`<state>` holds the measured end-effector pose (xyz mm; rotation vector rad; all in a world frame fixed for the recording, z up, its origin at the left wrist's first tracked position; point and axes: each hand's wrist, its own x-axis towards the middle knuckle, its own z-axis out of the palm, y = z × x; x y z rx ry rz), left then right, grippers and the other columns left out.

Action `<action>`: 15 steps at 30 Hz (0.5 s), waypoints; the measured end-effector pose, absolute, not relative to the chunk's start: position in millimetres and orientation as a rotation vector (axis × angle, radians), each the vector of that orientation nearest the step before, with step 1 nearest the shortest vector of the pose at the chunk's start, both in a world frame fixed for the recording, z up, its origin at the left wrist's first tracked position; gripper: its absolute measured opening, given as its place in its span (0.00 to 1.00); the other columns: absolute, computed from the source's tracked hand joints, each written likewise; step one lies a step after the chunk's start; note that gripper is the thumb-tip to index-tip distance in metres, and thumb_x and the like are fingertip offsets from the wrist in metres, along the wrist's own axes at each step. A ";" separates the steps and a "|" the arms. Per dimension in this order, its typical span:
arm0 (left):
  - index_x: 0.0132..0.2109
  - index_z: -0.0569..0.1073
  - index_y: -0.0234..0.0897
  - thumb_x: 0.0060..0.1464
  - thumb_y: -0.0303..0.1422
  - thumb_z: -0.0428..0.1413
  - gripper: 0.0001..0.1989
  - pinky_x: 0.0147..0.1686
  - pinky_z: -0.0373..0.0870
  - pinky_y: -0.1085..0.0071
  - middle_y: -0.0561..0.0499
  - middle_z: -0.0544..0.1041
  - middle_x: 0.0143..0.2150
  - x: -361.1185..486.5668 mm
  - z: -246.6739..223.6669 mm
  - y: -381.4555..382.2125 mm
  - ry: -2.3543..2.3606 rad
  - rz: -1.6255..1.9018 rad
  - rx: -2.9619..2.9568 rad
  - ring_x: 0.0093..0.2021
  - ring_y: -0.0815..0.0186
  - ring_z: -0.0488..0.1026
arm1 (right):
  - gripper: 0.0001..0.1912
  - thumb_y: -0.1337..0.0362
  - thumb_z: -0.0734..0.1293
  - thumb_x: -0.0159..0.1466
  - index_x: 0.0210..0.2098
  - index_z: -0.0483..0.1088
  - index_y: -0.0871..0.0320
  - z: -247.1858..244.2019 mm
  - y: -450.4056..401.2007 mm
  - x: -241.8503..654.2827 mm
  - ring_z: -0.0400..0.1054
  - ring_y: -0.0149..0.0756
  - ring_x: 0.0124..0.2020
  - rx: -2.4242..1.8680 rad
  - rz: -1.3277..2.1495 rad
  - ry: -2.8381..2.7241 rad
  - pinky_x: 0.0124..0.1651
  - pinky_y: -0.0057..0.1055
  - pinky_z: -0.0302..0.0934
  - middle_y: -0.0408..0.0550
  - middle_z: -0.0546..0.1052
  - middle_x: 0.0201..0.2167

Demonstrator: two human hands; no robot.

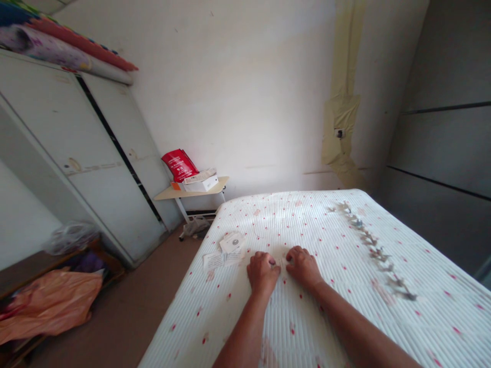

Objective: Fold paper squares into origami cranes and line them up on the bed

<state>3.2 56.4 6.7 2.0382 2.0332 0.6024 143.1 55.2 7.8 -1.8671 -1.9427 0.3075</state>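
Both of my hands rest low over the mattress, close together, with fingers curled. My left hand is closed, thumb against the bent fingers. A short gap away, my right hand is closed in a similar pinch. What they hold is too small and pale to make out against the cover. Left of my left hand lie loose printed paper pieces and a paper with a round dark mark. Along the right side of the mattress runs a row of small folded paper figures, shaped like cranes.
The mattress has a white ribbed cover with red specks. Beyond its far left corner, a small table carries a red bag and a white box. A grey cabinet and an orange plastic bag are left.
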 end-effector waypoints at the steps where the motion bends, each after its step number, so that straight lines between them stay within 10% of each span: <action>1: 0.33 0.71 0.41 0.43 0.34 0.57 0.07 0.42 0.59 0.68 0.52 0.72 0.40 2.8 6.4 56.7 2.034 0.618 2.036 0.44 0.63 0.66 | 0.08 0.70 0.63 0.53 0.33 0.70 0.58 7.8 55.3 143.1 0.62 0.35 0.41 -1.866 0.312 -1.941 0.38 0.28 0.50 0.47 0.71 0.37; 15: 0.33 0.71 0.40 0.44 0.28 0.54 0.06 0.41 0.60 0.70 0.52 0.71 0.41 -3.7 7.3 57.1 2.065 0.594 2.017 0.43 0.64 0.66 | 0.08 0.70 0.62 0.52 0.32 0.70 0.58 7.1 56.6 143.5 0.63 0.35 0.41 -1.879 0.312 -1.945 0.38 0.28 0.51 0.46 0.71 0.37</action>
